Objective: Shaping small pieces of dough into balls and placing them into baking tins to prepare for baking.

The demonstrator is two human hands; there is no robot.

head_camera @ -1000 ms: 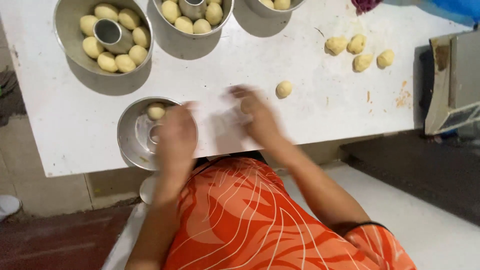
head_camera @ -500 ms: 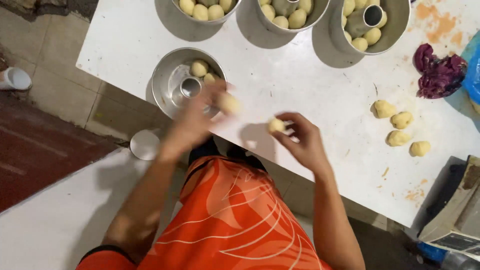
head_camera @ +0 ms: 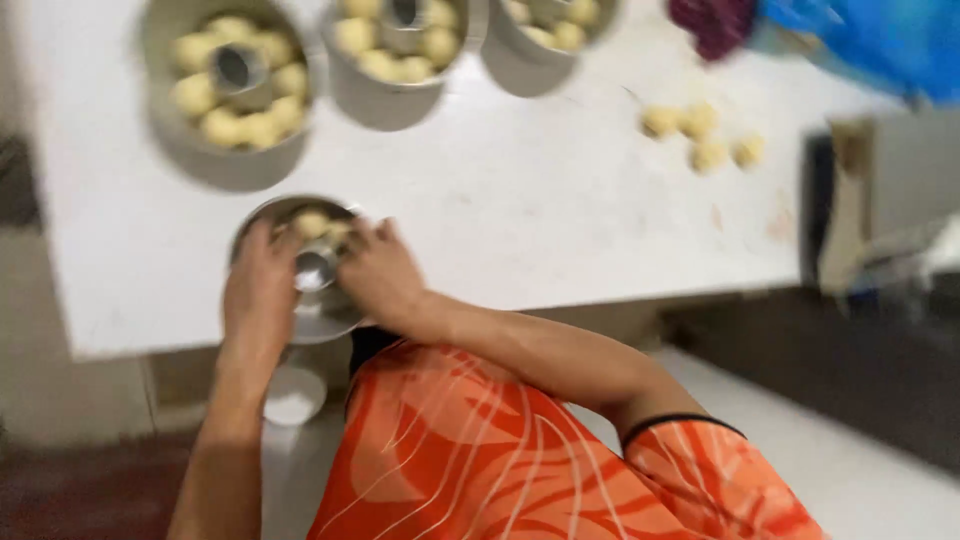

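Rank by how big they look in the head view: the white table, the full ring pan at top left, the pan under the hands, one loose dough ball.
1. White table.
2. Full ring pan.
3. Pan under the left hand and right hand, pan: partly covered and blurred, so 2 and 3 are unsure.
4. Loose dough ball.

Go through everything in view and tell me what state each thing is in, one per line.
Near round metal tube pan: partly filled, few dough balls.
Far-left metal tube pan: ringed with dough balls.
Loose pale dough balls: lying bare on the white table.
Left hand: on the near pan.
Right hand: over it.
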